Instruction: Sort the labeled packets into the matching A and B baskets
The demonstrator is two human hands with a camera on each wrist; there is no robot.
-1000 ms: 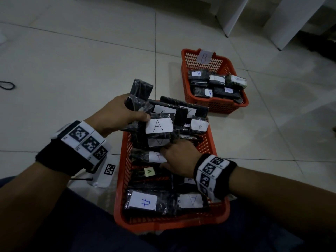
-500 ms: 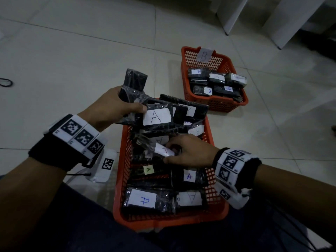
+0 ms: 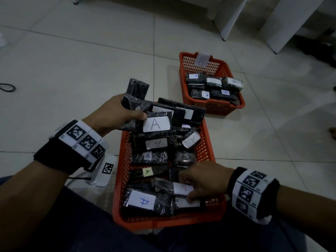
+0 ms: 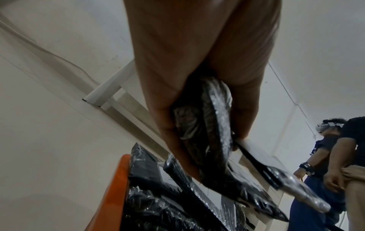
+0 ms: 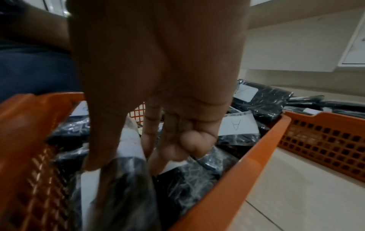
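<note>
Two orange baskets stand on the tiled floor. The near basket (image 3: pixel 121 179) holds several black wrapped packets with A labels. The far basket (image 3: pixel 214 108) carries a B tag and holds B-labelled packets (image 3: pixel 212 88). My left hand (image 3: pixel 131 114) grips a fanned stack of packets (image 3: pixel 158 122) over the near basket's far end, a large A label on top. The left wrist view shows that hand (image 4: pixel 197 109) clamped around the stack (image 4: pixel 215 140). My right hand (image 3: pixel 196 184) pinches one white-labelled packet (image 3: pixel 163 186) low at the basket's near right. Thumb and fingers (image 5: pixel 98 148) hold the packet (image 5: pixel 126 187).
A white card with a square marker (image 3: pixel 107 170) lies on the floor left of the near basket. A black cable (image 3: pixel 7 87) is at the far left. White furniture legs (image 3: pixel 227 19) stand behind. Two people (image 4: pixel 335 156) stand nearby. My legs are under the near basket.
My right hand has moved from the basket's middle toward its near right end, carrying a white-labelled packet down with it. The left hand keeps its stack in about the same place.
</note>
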